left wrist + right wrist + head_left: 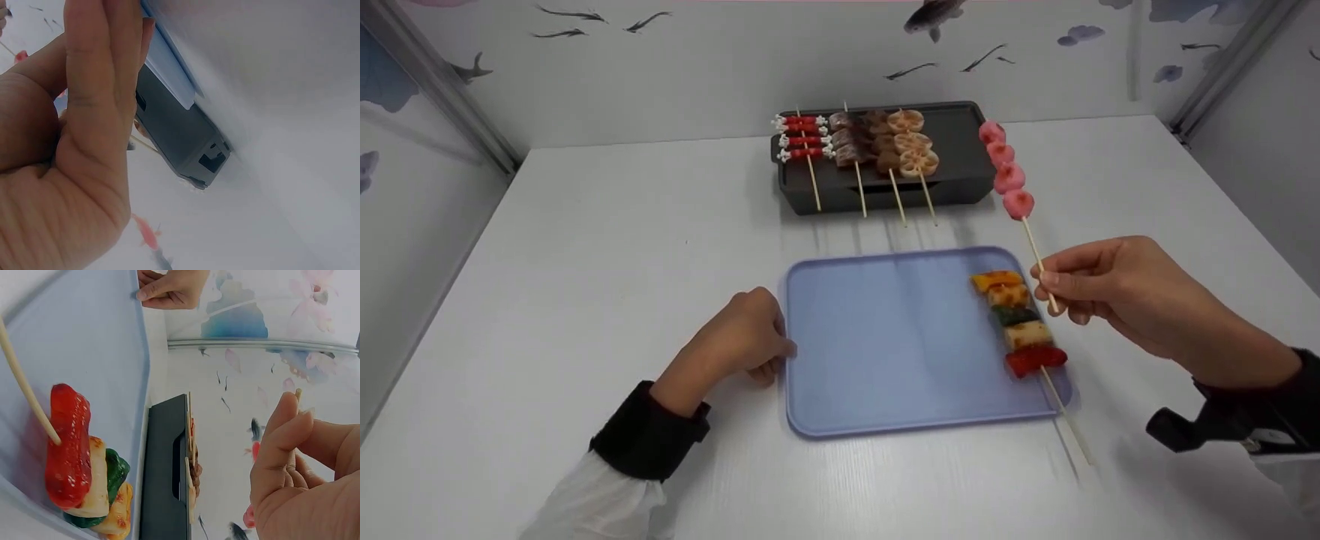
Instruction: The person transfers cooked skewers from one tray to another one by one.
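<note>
My right hand [1125,292] pinches the wooden stick of a pink skewer [1009,178] between thumb and fingers. Four round pink pieces point up and away, past the grill's right corner. A blue tray [877,345] lies on the table, and at its left edge my left hand [742,337] holds the rim with the thumb on top. On the tray's right side rests a vegetable skewer [1027,335] with yellow, green, pale and red pieces, its stick running over the front edge. In the right wrist view the red piece [68,447] is nearest.
A black grill [960,146] stands at the back against the patterned wall [697,82]. Across it lie several skewers: red-and-white ones [802,140], dark brown pieces [885,139] and lotus-root slices [913,142]. Their sticks overhang its front. White walls flank the table.
</note>
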{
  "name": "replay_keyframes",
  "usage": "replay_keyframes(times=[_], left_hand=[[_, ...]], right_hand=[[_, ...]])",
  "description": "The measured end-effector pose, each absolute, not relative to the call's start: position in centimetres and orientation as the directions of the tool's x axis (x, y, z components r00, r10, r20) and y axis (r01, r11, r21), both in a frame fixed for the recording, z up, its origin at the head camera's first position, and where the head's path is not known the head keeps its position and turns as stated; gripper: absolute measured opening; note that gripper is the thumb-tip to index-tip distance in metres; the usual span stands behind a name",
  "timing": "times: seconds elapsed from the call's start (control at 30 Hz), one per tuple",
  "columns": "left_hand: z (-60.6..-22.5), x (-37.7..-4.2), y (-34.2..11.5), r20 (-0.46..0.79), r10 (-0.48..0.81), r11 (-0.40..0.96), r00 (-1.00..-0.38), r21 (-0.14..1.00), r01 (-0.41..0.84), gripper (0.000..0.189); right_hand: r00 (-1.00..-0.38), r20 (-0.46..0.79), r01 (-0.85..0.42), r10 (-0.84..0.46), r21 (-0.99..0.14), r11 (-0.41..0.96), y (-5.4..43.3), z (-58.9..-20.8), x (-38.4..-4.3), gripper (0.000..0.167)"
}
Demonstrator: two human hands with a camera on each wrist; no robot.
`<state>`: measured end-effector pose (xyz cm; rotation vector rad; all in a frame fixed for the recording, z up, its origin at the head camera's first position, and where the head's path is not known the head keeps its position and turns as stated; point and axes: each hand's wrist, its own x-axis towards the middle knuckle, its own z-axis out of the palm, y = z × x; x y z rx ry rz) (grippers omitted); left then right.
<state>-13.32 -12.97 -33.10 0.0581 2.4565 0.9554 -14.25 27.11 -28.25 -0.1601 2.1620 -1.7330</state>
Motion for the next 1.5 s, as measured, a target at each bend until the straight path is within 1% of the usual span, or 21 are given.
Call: replay_keyframes(times=[0.07, 0.17, 0.33, 0.43, 0.67, 0.97, 1.13, 1.3, 1.5], left_hand=[[-33.1, -13.3, -13.0, -0.435, 0.214, 0.75, -0.875, 0.647, -0.138, 0.017], [-33.1, -13.4, -12.9, -0.435, 0.217, 0.748, -0.874, 0.649, -0.137, 0.017], [-32.9, -13.5, -12.7, -0.44, 0.211, 0.756, -0.873, 0.639, -0.14, 0.017], [-32.8, -13.5, -12.7, -0.442, 0.204, 0.759, -0.873, 0.635, -0.144, 0.018], [-32.7, -13.4, -12.8, -0.442, 0.205, 0.748, -0.873, 0.646, -0.151, 0.017], [-33.0, -13.6, -12.7, -0.436, 0.21, 0.756, -0.875, 0.64, -0.137, 0.017], [-33.0, -13.5, -12.7, -0.437, 0.207, 0.767, -0.875, 0.628, -0.132, 0.017], [-33.0, -13.4, -12.7, -0.434, 0.21, 0.769, -0.876, 0.627, -0.127, 0.018], [-33.1, -13.4, -12.8, -0.437, 0.209, 0.763, -0.875, 0.632, -0.134, 0.018]], right_hand=[[-0.923, -0.223, 0.145, -0.312, -0.956, 0.254, 27.2, -28.5, -13.4, 0.013], [-0.911, -0.265, 0.164, -0.317, -0.936, 0.311, 27.4, -28.9, -12.2, 0.016], [-0.857, -0.398, 0.244, -0.329, -0.874, 0.421, 27.4, -29.7, -10.7, 0.028], [-0.822, -0.449, 0.278, -0.349, -0.853, 0.442, 27.2, -30.1, -10.1, 0.032], [-0.77, -0.492, 0.294, -0.406, -0.839, 0.459, 26.5, -31.3, -9.0, 0.03], [-0.752, -0.523, 0.303, -0.401, -0.815, 0.494, 26.3, -32.5, -8.4, 0.033], [-0.741, -0.561, 0.304, -0.37, -0.771, 0.56, 25.9, -32.8, -8.0, 0.028], [-0.743, -0.561, 0.266, -0.365, -0.748, 0.608, 25.6, -32.7, -7.7, 0.024], [-0.741, -0.567, 0.196, -0.36, -0.696, 0.691, 25.2, -32.4, -7.8, 0.018]])
